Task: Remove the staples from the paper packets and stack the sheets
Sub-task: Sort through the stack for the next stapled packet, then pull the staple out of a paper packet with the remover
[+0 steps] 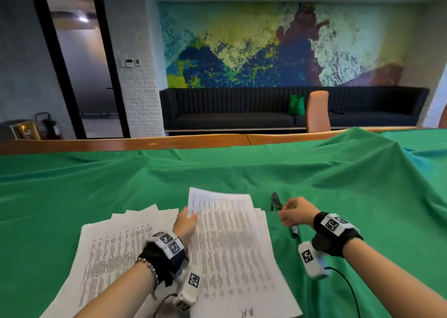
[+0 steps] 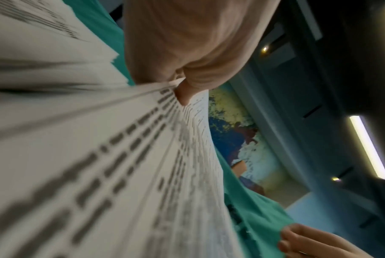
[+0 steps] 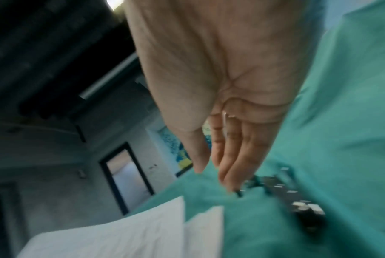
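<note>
A packet of printed sheets (image 1: 232,235) lies on the green cloth, its far left corner lifted. My left hand (image 1: 191,217) pinches that packet's left edge; in the left wrist view the thumb of the left hand (image 2: 182,94) presses on the top sheet (image 2: 120,157). A fanned stack of loose sheets (image 1: 113,247) lies to the left, partly under my left wrist. My right hand (image 1: 287,214) hovers right of the packet, fingers relaxed and holding nothing. A black staple remover (image 1: 275,200) lies on the cloth just beyond its fingertips, blurred in the right wrist view as the staple remover (image 3: 297,197).
The green cloth (image 1: 96,184) covers the table and rises into a fold at the far right (image 1: 350,148). A thin dark tool (image 1: 295,229) lies under my right hand. A wooden table edge (image 1: 145,143) and an orange chair back (image 1: 318,112) stand beyond.
</note>
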Tool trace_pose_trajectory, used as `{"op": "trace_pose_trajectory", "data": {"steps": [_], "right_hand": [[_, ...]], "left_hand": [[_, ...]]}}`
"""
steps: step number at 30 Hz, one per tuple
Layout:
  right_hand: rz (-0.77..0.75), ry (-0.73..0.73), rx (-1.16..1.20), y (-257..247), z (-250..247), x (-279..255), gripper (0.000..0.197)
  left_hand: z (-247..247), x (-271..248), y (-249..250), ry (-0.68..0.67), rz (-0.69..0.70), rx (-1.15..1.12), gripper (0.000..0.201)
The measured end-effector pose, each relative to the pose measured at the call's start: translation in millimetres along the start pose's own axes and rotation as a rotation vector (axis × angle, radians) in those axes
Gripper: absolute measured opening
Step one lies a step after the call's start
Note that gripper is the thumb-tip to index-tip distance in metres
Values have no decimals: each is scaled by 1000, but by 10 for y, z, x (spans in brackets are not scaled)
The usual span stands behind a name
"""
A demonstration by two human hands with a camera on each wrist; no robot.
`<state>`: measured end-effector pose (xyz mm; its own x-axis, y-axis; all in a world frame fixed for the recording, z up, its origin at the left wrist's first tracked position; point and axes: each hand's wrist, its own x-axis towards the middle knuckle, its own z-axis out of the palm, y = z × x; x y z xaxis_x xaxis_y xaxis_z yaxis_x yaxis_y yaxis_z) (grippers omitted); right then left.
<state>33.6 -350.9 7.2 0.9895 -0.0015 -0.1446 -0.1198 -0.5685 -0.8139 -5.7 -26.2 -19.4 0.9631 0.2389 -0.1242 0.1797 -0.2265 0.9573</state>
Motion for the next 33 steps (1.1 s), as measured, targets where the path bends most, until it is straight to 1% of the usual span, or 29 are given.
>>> {"op": "trace_pose_trajectory", "data": {"steps": [2, 3, 4, 6, 8, 9, 11, 14, 19, 22, 24, 28, 29, 31, 33], "right_hand": [[55, 124, -221, 149, -35, 154, 24], [75, 169, -346, 194, -49, 202, 26], [107, 189, -446, 229, -57, 239, 28], [171, 175, -525, 288, -39, 306, 33], [240, 131, -530, 329, 19, 376, 43], [261, 101, -539, 341, 45, 398, 44], [288, 61, -572, 368, 77, 422, 49], [308, 59, -604, 394, 121, 430, 65], [327, 71, -576, 407, 159, 454, 67], [336, 85, -570, 397, 172, 475, 62], [343, 94, -555, 416, 184, 482, 65], [348, 137, -488, 497, 193, 543, 92], [346, 143, -486, 508, 191, 557, 95], [346, 138, -513, 515, 199, 587, 95], [352, 120, -542, 495, 213, 597, 86]], "left_hand": [[-20, 191, -284, 5, -48, -11, 24], [-33, 170, -302, 11, -78, -14, 25], [-46, 108, -290, 8, -99, -13, 30], [-60, 30, -306, 8, -128, -22, 39], [-68, 0, -295, 18, -146, -57, 45], [-64, 6, -308, 9, -143, -71, 45], [-44, 41, -372, 19, -137, -78, 44], [-18, 119, -494, 25, -122, -78, 39], [-16, 177, -571, 0, -123, -51, 38], [-33, 234, -633, 2, -132, -46, 39], [-38, 276, -672, -8, -125, -47, 40], [-39, 226, -612, 0, -120, -50, 38], [-35, 235, -630, -5, -121, -48, 40], [-27, 326, -742, -6, -139, -71, 45], [-16, 523, -993, 0, -143, -94, 50]]}}
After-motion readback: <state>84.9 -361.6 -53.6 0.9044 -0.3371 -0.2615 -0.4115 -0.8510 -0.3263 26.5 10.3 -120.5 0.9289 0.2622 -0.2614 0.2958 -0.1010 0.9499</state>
